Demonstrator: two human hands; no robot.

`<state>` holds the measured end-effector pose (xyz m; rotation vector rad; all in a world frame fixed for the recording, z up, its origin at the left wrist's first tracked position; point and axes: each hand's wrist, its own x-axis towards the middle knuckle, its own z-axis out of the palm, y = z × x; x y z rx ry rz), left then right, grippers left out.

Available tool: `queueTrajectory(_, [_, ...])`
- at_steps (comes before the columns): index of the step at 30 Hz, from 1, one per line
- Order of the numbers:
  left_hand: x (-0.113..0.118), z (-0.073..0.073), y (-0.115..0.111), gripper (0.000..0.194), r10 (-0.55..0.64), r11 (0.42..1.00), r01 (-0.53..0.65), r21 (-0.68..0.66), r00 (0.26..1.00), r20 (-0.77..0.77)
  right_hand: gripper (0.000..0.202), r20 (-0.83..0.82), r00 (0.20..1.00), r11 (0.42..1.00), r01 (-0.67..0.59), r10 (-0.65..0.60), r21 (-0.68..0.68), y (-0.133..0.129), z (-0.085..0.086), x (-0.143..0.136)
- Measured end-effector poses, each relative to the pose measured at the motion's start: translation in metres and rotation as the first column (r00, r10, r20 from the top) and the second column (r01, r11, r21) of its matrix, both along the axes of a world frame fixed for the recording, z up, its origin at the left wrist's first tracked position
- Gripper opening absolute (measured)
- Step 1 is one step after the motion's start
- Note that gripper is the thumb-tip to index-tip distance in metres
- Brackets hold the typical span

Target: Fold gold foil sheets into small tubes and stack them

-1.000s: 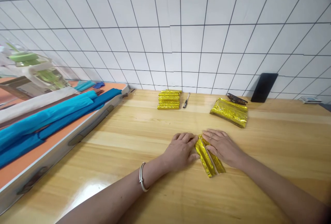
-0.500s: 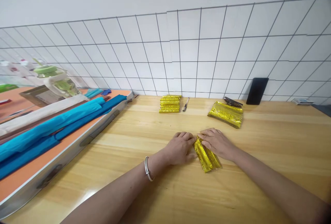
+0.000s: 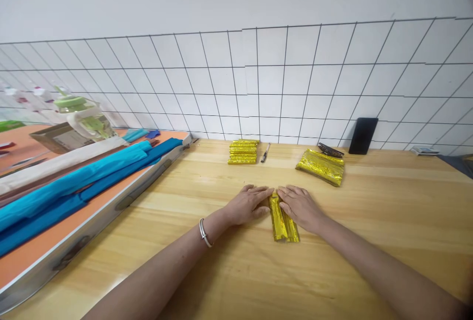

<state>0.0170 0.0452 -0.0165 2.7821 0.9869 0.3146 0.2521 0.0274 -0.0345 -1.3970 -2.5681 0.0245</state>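
A shiny gold foil bag [image 3: 279, 221], creased lengthwise into narrow strips, lies on the wooden table between my two hands. Along its upper left edge rests my left hand [image 3: 251, 204], fingers stretched out, fingertips touching the foil at the top and the thumb close to the side. My right hand [image 3: 300, 206] lies over the bag's upper right part with the fingers extended, hiding some of it. Behind my hands sits a pleated gold foil bundle [image 3: 243, 152]. A flatter stack of gold foil bags [image 3: 320, 167] is to the right.
A pen [image 3: 265, 153] lies beside the pleated bundle. A black clip-like object [image 3: 330, 150] touches the flat stack. A black phone [image 3: 363, 135] leans on the tiled wall. On the left, an orange-topped table [image 3: 22, 266] bears blue cloth rolls [image 3: 111, 167] and a green-lidded jug [image 3: 86, 118].
The foil bag has turned more upright in view and sits slightly further left. Both hands moved left with it, and my left fingers are straighter. The camera view shifted slightly.
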Motion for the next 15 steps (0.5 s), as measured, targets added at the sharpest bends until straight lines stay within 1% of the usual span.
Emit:
queueTrajectory(3, [-0.004, -0.003, 0.002, 0.052, -0.042, 0.999, 0.042, -0.002, 0.999, -0.017, 0.048, 0.003, 0.999, 0.998, -0.047, 0.047, -0.039, 0.004, -0.001, 0.002])
queueTrajectory(6, [-0.006, -0.008, 0.000, 0.052, -0.075, 0.997, 0.076, 0.010, 0.996, -0.039, 0.053, 0.024, 0.992, 0.987, -0.122, 0.126, -0.106, 0.007, 0.000, 0.013])
queueTrajectory(8, [-0.007, -0.010, 0.000, 0.051, -0.075, 0.997, 0.076, 0.020, 0.996, -0.049, 0.055, 0.030, 0.988, 0.978, -0.147, 0.153, -0.150, 0.008, 0.001, 0.022])
queueTrajectory(11, [-0.007, -0.009, 0.002, 0.049, -0.074, 0.997, 0.075, 0.021, 0.996, -0.045, 0.054, 0.024, 0.987, 0.970, -0.151, 0.159, -0.192, 0.008, 0.003, 0.030])
queueTrajectory(15, [-0.003, -0.007, 0.004, 0.049, -0.053, 0.999, 0.053, 0.007, 0.998, -0.016, 0.053, 0.014, 0.989, 0.974, -0.140, 0.145, -0.180, 0.007, 0.003, 0.031])
